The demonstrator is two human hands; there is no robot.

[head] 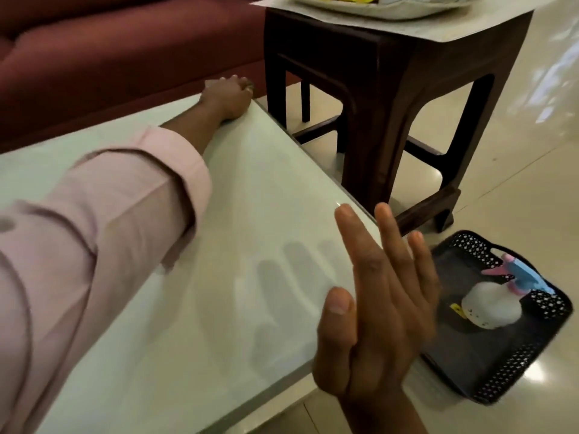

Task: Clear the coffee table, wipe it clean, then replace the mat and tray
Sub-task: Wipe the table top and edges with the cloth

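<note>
The pale glass top of the coffee table [194, 308] fills the left and middle of the view, with nothing lying on it. My left arm in a pink sleeve stretches across it. My left hand [227, 97] lies on the far right corner with its fingers curled over the edge. My right hand [376, 302] hovers above the table's near right edge, fingers straight and spread, holding nothing; its shadow falls on the glass. The mat [463, 25] and the white tray [376, 7] sit on a dark wooden side table [391, 89] at the top right.
A black perforated basket [513, 371] stands on the tiled floor right of the coffee table, holding a white spray bottle [492, 305] with a blue and pink trigger. A maroon sofa [109, 51] runs along the far side.
</note>
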